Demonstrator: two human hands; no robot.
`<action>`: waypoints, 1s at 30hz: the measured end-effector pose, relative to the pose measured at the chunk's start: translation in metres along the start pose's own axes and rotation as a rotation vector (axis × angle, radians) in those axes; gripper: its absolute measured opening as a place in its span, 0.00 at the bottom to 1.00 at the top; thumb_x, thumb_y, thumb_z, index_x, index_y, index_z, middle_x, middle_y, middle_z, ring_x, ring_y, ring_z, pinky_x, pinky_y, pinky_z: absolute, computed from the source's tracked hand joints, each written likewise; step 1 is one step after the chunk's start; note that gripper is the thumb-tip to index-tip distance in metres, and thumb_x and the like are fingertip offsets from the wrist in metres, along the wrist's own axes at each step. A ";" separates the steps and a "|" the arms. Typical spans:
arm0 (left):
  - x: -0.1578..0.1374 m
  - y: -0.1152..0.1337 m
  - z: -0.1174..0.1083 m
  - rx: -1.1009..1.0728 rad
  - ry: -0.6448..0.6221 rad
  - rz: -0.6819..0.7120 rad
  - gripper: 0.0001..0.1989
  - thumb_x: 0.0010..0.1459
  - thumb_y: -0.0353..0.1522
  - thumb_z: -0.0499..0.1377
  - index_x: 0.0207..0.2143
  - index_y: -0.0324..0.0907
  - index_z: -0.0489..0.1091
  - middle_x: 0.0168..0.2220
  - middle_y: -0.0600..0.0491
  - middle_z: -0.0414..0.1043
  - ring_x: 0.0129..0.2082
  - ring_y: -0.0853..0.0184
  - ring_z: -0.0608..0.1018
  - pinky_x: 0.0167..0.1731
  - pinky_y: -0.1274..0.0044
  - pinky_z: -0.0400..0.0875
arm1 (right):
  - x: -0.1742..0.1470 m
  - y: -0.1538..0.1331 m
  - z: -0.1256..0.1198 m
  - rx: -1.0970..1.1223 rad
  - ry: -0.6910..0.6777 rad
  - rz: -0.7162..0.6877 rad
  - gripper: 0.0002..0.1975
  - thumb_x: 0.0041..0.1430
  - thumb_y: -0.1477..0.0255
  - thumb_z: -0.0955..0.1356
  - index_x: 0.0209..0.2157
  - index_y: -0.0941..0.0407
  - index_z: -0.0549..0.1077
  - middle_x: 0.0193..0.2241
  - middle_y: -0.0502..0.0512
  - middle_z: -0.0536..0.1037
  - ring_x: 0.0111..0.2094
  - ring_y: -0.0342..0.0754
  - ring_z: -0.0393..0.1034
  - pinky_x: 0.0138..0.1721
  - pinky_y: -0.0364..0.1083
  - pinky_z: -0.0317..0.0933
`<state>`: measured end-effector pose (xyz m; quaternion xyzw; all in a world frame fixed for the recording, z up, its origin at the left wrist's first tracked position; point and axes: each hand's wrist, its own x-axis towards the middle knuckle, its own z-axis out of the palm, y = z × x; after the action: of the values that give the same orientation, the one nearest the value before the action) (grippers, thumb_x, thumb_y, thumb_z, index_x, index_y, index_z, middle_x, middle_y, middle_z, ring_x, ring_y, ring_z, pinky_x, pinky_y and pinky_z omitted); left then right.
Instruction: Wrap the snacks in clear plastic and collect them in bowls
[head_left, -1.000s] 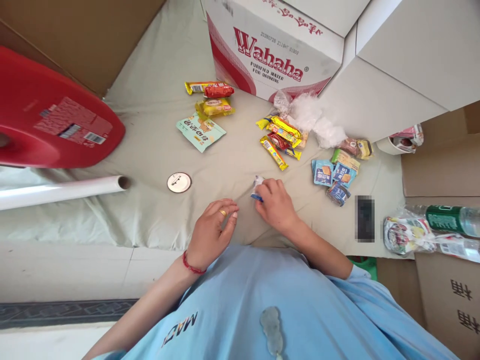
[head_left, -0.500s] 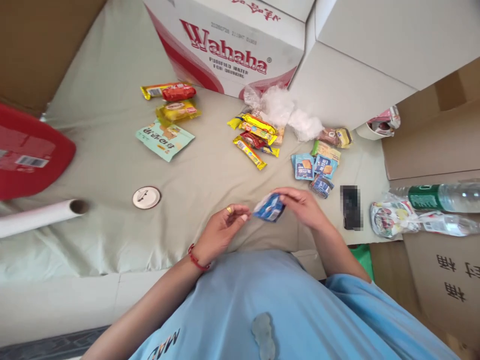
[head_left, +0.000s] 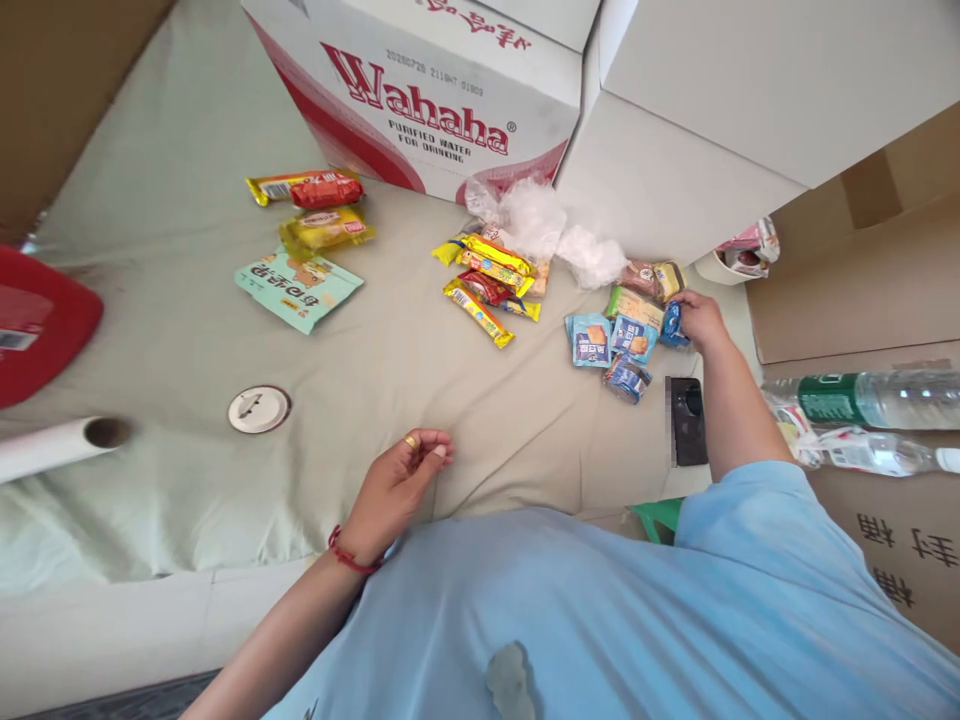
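Over the near edge of the cloth-covered surface (head_left: 360,380), the left hand (head_left: 391,490) is held low, its fingers loosely curled side by side, the thumb brought near their tips; a red bracelet (head_left: 351,553) is worn at the wrist. Toward the near right corner, a dark phone (head_left: 690,425), partly blurred, is laid close by the right forearm. Off to the left, a white tube (head_left: 45,452) is seen end-on at its dark opening, and a round badge (head_left: 262,412) is shown pin side up.

Up along the right edge now, and here a blue packet (head_left: 674,328) is pinched between the thumb and fingers of the right hand (head_left: 703,320)! It is placed just beside a green-and-tan packet (head_left: 634,305); whether it is rested on the cloth or held slightly above is hard to call, half covered as it is. To its left, light-blue packets (head_left: 592,342) and a dark blue packet (head_left: 628,378) are bunched.

Mid-surface, yellow-wrapped bars (head_left: 478,312) are heaped; farther left, a mint-green pouch (head_left: 296,292) is laid flat, with a yellow packet (head_left: 326,232) and a red packet (head_left: 326,190) stacked beyond. Toward the far edge, crumpled clear plastic (head_left: 532,215) is bundled against a white-and-red Wahaha box (head_left: 420,120).
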<state>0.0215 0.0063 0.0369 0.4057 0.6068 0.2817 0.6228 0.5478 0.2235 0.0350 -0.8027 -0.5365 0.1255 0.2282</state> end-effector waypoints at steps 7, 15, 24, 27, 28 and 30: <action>-0.004 -0.008 -0.013 0.089 0.219 0.009 0.24 0.58 0.53 0.60 0.41 0.43 0.76 0.39 0.49 0.82 0.39 0.58 0.83 0.46 0.67 0.77 | -0.024 -0.005 0.024 -0.251 0.486 -0.090 0.13 0.55 0.81 0.62 0.35 0.58 0.77 0.44 0.64 0.73 0.51 0.57 0.66 0.60 0.60 0.56; 0.017 -0.030 -0.022 0.582 0.328 0.419 0.19 0.67 0.41 0.52 0.42 0.42 0.80 0.36 0.50 0.82 0.34 0.62 0.82 0.37 0.72 0.73 | -0.039 -0.077 0.018 -0.012 0.432 -0.401 0.10 0.64 0.76 0.62 0.40 0.56 0.73 0.40 0.57 0.73 0.41 0.52 0.71 0.47 0.52 0.67; 0.019 -0.035 -0.020 0.714 0.311 0.610 0.17 0.70 0.35 0.50 0.42 0.41 0.78 0.33 0.51 0.79 0.31 0.65 0.80 0.33 0.75 0.71 | -0.011 -0.163 0.075 -0.085 0.056 -0.385 0.11 0.58 0.71 0.70 0.43 0.58 0.76 0.42 0.61 0.77 0.36 0.51 0.71 0.47 0.53 0.67; 0.013 -0.034 -0.023 0.619 0.285 0.607 0.16 0.70 0.36 0.50 0.42 0.41 0.78 0.32 0.51 0.78 0.30 0.66 0.79 0.33 0.75 0.71 | -0.020 -0.173 0.070 -0.032 0.031 -0.351 0.02 0.57 0.74 0.69 0.33 0.56 0.76 0.34 0.56 0.77 0.36 0.51 0.70 0.49 0.54 0.65; 0.011 -0.034 -0.024 0.574 0.275 0.593 0.16 0.70 0.36 0.51 0.41 0.42 0.78 0.31 0.52 0.78 0.29 0.66 0.78 0.32 0.75 0.71 | -0.029 -0.175 0.065 0.070 0.067 -0.342 0.02 0.57 0.73 0.69 0.33 0.55 0.76 0.33 0.55 0.77 0.35 0.50 0.69 0.48 0.53 0.65; 0.009 -0.032 -0.026 0.465 0.260 0.534 0.15 0.69 0.37 0.52 0.42 0.42 0.78 0.31 0.53 0.77 0.27 0.68 0.76 0.30 0.75 0.70 | -0.058 -0.179 0.052 0.425 0.094 -0.260 0.02 0.57 0.71 0.71 0.34 0.54 0.75 0.32 0.51 0.75 0.31 0.46 0.65 0.41 0.49 0.65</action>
<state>-0.0081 0.0015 0.0069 0.6410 0.6014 0.3380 0.3365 0.3579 0.2399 0.0770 -0.6660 -0.5854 0.1677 0.4309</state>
